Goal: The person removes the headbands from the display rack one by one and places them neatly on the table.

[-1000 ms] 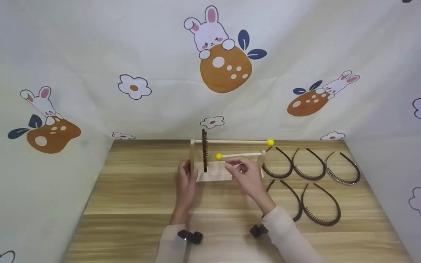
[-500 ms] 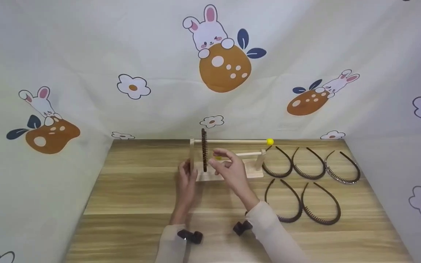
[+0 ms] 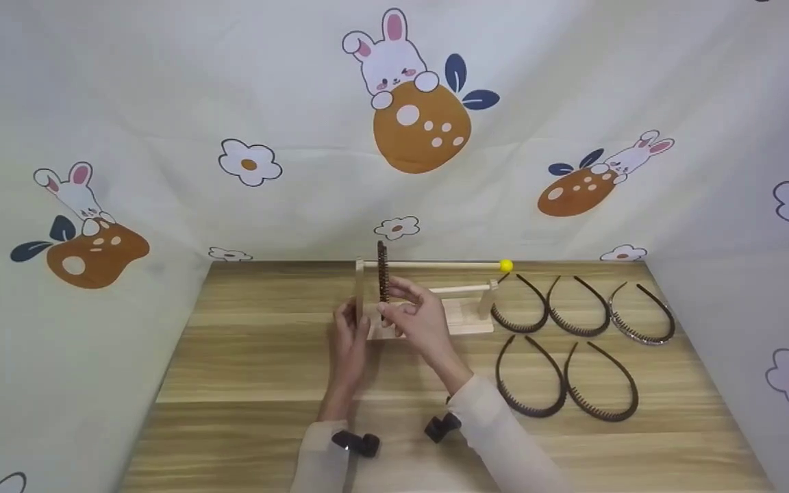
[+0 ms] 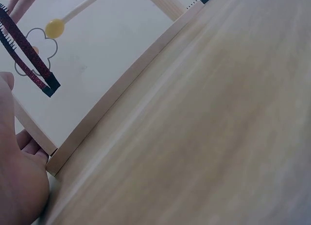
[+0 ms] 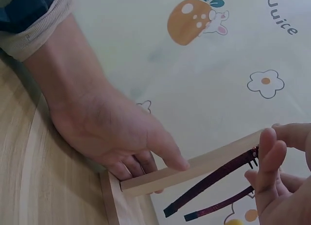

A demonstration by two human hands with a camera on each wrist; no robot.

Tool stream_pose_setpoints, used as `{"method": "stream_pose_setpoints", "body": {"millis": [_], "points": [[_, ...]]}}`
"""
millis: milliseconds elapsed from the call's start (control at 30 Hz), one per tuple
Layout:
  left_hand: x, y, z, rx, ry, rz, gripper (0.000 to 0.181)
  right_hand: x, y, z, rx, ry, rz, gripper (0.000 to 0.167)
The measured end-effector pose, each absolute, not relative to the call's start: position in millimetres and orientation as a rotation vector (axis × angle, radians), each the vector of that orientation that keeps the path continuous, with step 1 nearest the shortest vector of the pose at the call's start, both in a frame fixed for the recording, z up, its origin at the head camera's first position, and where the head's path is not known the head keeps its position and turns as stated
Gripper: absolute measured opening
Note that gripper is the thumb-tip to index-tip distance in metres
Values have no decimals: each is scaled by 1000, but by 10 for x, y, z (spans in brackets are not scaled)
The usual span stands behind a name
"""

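Observation:
A small wooden rack stands on the table, with an upper rod and a lower rod. Around the left upright my left hand is wrapped, thumb on one side and fingers on the other. Near that upright, a dark toothed headband hangs from the upper rod. My right hand pinches its near side between thumb and fingers; the contact is partly hidden in the right wrist view. Two free ends of this headband show below the fingers there.
To the right, several dark toothed headbands lie in two rows, including a glittery headband and a plain headband. A yellow ball caps the upper rod's right end. Behind the table hangs a patterned cloth.
My right hand has moved left from the lower rod to the hanging headband and closed its fingers on it. My left hand has stayed on the upright.

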State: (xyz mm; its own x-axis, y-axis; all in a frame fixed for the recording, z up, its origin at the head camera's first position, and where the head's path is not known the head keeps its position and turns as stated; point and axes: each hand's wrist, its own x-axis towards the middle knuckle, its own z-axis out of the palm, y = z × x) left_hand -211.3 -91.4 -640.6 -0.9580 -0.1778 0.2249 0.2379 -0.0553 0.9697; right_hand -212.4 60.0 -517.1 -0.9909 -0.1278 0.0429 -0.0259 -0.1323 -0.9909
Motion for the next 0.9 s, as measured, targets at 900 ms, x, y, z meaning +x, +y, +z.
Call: {"method": "stream_pose_setpoints", "body": {"millis": [900], "points": [[-2107, -913, -6416, -93, -1986, -2018, 47, -2147, 666, -5045, -304, 2163, -2336, 41]]}}
